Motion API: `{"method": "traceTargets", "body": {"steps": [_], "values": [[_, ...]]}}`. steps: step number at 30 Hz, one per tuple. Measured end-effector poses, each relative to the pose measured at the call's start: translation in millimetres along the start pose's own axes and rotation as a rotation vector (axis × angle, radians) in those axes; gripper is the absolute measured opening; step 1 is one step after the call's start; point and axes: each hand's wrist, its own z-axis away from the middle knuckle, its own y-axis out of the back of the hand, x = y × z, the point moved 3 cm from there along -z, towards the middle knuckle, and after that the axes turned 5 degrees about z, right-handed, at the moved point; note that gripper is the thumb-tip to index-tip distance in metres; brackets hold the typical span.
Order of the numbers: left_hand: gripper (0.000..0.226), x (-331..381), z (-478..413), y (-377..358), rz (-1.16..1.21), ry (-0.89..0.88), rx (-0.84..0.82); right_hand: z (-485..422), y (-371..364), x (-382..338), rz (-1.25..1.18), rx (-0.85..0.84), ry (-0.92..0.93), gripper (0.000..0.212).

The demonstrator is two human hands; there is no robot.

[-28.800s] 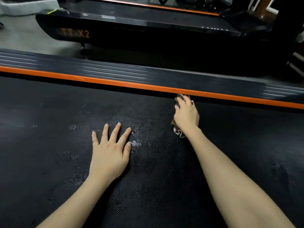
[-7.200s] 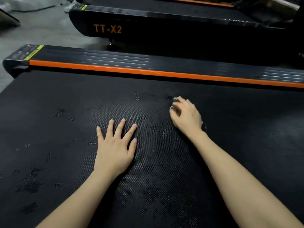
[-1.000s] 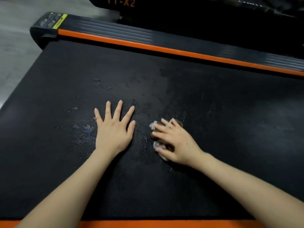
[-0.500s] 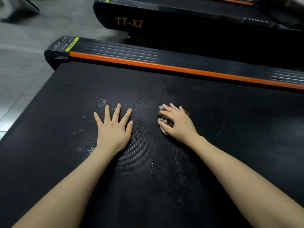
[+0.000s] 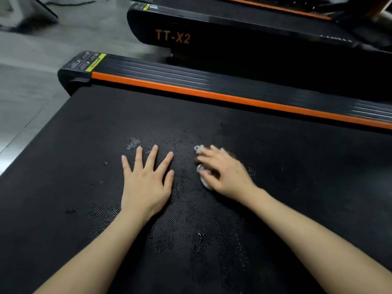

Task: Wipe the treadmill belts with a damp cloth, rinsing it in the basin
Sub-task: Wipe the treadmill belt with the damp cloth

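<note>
Now, left hand point(image 5: 146, 183): laid flat on the belt point(image 5: 297, 187), fingers straight and spread, holding nothing; judged a prop for body weight while leaning over.
Right hand point(image 5: 224, 172): curled over the cloth point(image 5: 201, 168), pressing it onto the belt; blurred, so likely mid-stroke.
Cloth: bunched small under the right palm, pale edges showing past the fingertips, just right of the left hand; bunching judged to concentrate pressure on the textured surface.
Hands: side by side, near but not touching.
Wet patches point(image 5: 197, 240): scattered around both hands and back between the forearms; judged marks of ground already covered.
Orange rail point(image 5: 212, 96): well beyond both sets of fingertips.
Basin: not in view.
Against half a second before: cloth almost in the same spot beside the left hand; left hand unmoved.
Against one second before: cloth pushed forward, from level with the left palm to level with the left fingertips.
Against seven seconds before: right hand drawn back from ahead of the left hand and closer to it.
</note>
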Motion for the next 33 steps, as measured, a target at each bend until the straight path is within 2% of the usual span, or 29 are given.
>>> {"method": "traceTargets", "body": {"steps": [1,5,6,8,10,12,13,15,18,21,23,26,28,30,33], "values": [[0.066,0,0,0,0.002,0.0,-0.002,-11,3,20,0.033,0.039,-0.074,0.037],[0.066,1,0,-1,0.006,0.001,0.005,-60,6,81,0.095,0.114,-0.642,0.029],[0.066,1,-1,-1,0.003,0.001,0.006,-67,1,73,0.104,0.124,-0.676,0.03],[0.064,1,-1,-1,0.004,0.001,0.0,-75,-12,37,0.072,0.141,-0.563,0.036],[0.064,1,-1,0,0.005,0.0,-0.003,-71,-27,-5,0.001,0.057,-0.32,0.035],[0.065,0,-1,0,0.006,-0.002,0.001,-67,-29,-13,-0.028,-0.048,-0.15,0.035],[0.065,-1,0,0,0.006,-0.005,0.004,-69,-24,-3,0.004,-0.044,-0.115,0.036],[0.065,-2,1,0,0.008,-0.008,0.013,-71,-14,39,0.093,0.034,-0.194,0.035],[0.063,0,0,0,0.028,-0.002,0.016,-73,3,107,0.161,0.168,-0.595,0.033],[0.063,1,0,0,0.032,-0.001,0.009,-94,-4,104,0.225,0.177,-0.807,0.032],[0.065,1,0,0,0.031,0.001,0.013,-119,-17,75,0.2,0.148,-0.73,0.033],[0.064,0,0,0,0.025,0.0,0.017,-144,-41,21,0.114,0.08,-0.392,0.031],[0.063,-1,0,1,0.02,-0.007,0.018,-148,-38,17,0.102,0.053,-0.264,0.031],[0.062,-1,0,0,0.018,-0.012,0.015,-142,-26,53,0.134,0.065,-0.326,0.03],[0.063,-1,1,-1,0.016,-0.003,0.022,-122,0,123,0.197,0.113,-0.611,0.03]]}}
